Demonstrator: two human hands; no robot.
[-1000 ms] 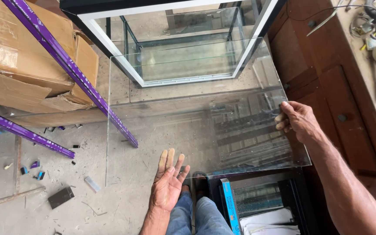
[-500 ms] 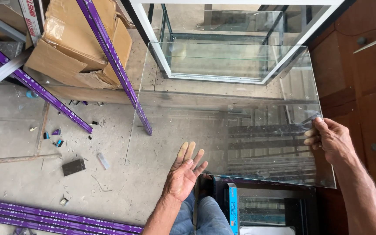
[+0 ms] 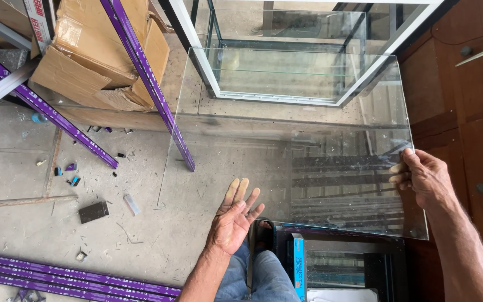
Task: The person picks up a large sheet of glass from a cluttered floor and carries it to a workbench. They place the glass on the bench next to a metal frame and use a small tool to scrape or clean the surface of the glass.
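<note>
A large clear glass pane [image 3: 286,123] lies roughly flat in the air in front of me, over the concrete floor. My right hand [image 3: 425,178] grips its right edge, thumb on top and fingers curled under. My left hand [image 3: 235,215] is flat and palm up beneath the near left part of the pane, fingers spread against the underside. Past the far edge of the pane stands a glass tank [image 3: 286,50] with a white and black frame.
A torn cardboard box [image 3: 96,56] sits at the upper left with purple metal strips [image 3: 141,78] leaning over it. More purple strips [image 3: 68,274] lie on the floor at the lower left. A brown wooden cabinet [image 3: 470,112] stands to the right. Small scraps litter the floor.
The view has shifted, so the pane and tank now sit higher and more to the right. Both hands keep their hold on the pane.
</note>
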